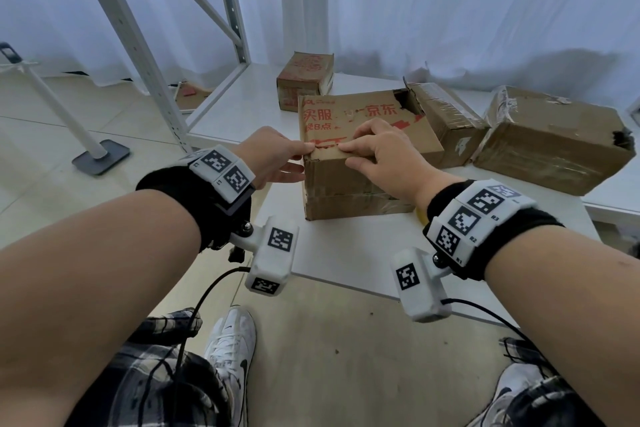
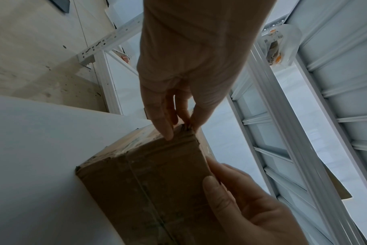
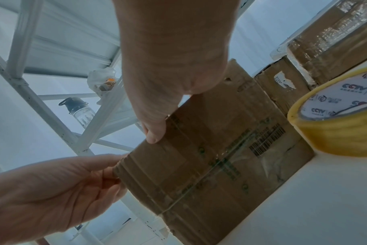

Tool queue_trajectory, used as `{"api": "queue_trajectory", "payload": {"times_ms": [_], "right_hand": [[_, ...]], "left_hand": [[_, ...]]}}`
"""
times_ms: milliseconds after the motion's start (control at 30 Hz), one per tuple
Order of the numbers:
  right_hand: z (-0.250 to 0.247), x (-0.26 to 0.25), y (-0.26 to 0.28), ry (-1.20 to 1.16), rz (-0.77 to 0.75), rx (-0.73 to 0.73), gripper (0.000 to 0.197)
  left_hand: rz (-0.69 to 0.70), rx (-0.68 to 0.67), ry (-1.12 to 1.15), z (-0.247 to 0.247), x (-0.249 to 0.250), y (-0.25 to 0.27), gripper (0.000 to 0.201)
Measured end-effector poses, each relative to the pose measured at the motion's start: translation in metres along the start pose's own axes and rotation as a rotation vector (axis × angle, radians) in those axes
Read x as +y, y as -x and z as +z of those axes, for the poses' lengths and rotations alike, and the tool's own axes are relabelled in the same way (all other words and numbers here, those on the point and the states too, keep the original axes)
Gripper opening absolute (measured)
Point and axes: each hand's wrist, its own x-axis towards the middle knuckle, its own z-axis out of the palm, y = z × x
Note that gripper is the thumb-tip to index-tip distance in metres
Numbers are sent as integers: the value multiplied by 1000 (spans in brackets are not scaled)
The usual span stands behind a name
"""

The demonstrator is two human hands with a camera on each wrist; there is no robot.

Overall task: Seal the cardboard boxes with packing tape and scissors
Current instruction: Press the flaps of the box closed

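The cardboard box (image 1: 363, 163) stood at the near left corner of the white bench (image 1: 346, 253). Its top front edge was pinched at the corner by the left hand (image 1: 277, 156) and pressed by the curled fingers of the right hand (image 1: 381, 152). For a sound seal, the strip there would best be smoothed flat along the edge. A roll of packing tape (image 3: 335, 119) lay just beside the box. No scissors were seen. Behind stood three more boxes (image 1: 550, 152), white shelving (image 1: 138, 38) and curtains (image 1: 450, 3).
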Motion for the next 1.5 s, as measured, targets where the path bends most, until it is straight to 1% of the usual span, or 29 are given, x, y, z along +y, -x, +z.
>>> {"api": "queue_trajectory", "payload": {"times_ms": [100, 167, 467, 733, 800, 900, 1000, 1133, 1267, 1400, 1500], "right_hand": [[0, 3, 1, -127, 12, 70, 23], [1, 3, 1, -143, 14, 79, 20], [-2, 2, -1, -34, -23, 30, 21], [-7, -4, -2, 74, -30, -20, 27], [-7, -5, -1, 80, -30, -23, 27], [-5, -4, 0, 106, -42, -42, 33], [-5, -3, 1, 72, -29, -33, 33], [-4, -5, 2, 101, -15, -22, 33], [-3, -9, 2, 115, -6, -16, 33], [-3, -10, 2, 115, 9, -22, 32], [-2, -11, 1, 114, 17, -26, 31]], "left_hand": [[-16, 33, -14, 2, 2, -1, 21], [-17, 38, -14, 2, 4, -1, 18], [36, 76, -107, -1, 8, 2, 26], [59, 97, -201, 2, 11, 5, 19], [85, 93, -216, 2, 11, 5, 15], [150, 65, -238, 0, 11, 6, 10], [216, 36, -325, -3, 12, 7, 5], [321, 2, -522, -4, 18, 10, 13], [384, 28, -742, -3, 23, 10, 19], [405, 20, -745, -3, 21, 8, 20], [435, 5, -793, -4, 18, 6, 24]]}}
